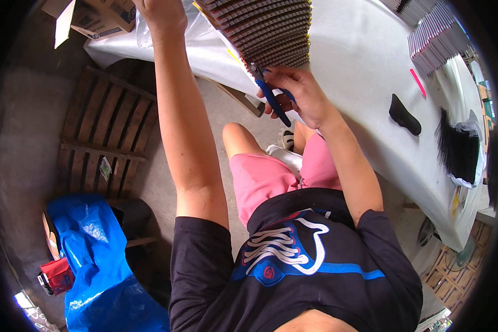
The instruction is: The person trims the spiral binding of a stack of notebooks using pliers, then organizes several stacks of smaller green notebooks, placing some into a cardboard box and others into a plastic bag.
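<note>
My right hand is closed on a pair of pliers with blue handles. Their metal jaws are at the near edge of a stack of wire-bound notebooks, whose dark coils lie in rows on the table. Whether the jaws grip a wire is too small to tell. My left arm reaches far forward past the left side of the stack. Only the wrist and back of my left hand show, because the fingers are cut off by the upper edge. Clear plastic lies beside that wrist.
The white-covered table bears more bound stacks, a pink strip, a black object and a bundle of black wires or bristles. A cardboard box stands far left. Wooden pallet and blue sheeting are at left.
</note>
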### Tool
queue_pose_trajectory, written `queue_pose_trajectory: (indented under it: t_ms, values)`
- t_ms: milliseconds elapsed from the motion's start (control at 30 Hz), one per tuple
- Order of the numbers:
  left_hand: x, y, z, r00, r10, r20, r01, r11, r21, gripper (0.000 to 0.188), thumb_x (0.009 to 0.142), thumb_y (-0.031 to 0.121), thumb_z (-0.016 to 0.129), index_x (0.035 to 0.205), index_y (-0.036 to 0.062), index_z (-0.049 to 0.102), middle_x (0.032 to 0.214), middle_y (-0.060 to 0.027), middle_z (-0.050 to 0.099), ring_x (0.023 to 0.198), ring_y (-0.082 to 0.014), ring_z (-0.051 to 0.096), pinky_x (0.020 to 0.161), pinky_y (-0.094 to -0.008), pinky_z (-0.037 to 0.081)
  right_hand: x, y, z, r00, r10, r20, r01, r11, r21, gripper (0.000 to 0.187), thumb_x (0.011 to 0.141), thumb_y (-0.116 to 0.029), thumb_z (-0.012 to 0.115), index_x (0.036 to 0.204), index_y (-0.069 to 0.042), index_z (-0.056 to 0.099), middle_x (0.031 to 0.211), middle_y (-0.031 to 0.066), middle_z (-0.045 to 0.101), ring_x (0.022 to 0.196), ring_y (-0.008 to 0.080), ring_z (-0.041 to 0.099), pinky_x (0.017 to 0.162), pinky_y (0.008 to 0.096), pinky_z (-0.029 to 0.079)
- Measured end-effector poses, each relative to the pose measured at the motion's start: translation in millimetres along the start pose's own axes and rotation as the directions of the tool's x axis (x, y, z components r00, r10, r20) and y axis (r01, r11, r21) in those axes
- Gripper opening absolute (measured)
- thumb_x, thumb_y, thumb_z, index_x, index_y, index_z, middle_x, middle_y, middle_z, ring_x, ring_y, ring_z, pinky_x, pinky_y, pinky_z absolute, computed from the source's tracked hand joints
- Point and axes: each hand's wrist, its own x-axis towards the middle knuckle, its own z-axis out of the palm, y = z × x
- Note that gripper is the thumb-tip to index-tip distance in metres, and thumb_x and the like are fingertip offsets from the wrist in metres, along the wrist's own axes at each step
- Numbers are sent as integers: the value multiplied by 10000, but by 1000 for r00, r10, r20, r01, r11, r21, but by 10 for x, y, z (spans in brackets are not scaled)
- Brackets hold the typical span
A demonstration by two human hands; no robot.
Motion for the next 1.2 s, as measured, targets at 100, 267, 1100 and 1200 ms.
queue_pose_trajectory:
  t_ms: [100,267,1100,1200]
  values:
    - [4,-26,-3,998,21,54,-22,999,23,424,1013,322,380,1072,-29,611,1086,-105,626,1050,-179,550,939,-313,394,40,113,-15,987,-124,-106,96,967,-236,267,906,-211,610,1113,-41,602,883,103,655,688,177,648,613,287,523]
    - [-9,-233,-105,974,-226,9,206,873,-442,428,1014,320,365,1081,-30,601,1109,-102,615,1070,-178,538,951,-313,382,-65,270,68,672,-740,-12,311,297,-903,344,801,-235,687,1126,-151,609,1000,82,572,922,277,579,800,412,446]
    - [72,-260,-362,956,-276,95,270,710,-651,382,1003,278,427,1147,-39,582,1128,-102,612,1062,-174,552,935,-290,397,-104,380,10,683,-730,-24,316,325,-891,385,820,-251,673,1183,-147,596,999,99,580,894,260,592,793,419,448]
    - [84,-307,-457,925,-352,142,329,560,-760,375,1001,273,435,1156,-37,578,1137,-100,608,1069,-171,548,934,-290,399,-108,404,16,664,-747,11,273,229,-934,392,806,-247,680,1179,-160,599,1039,94,564,947,268,564,830,425,422]
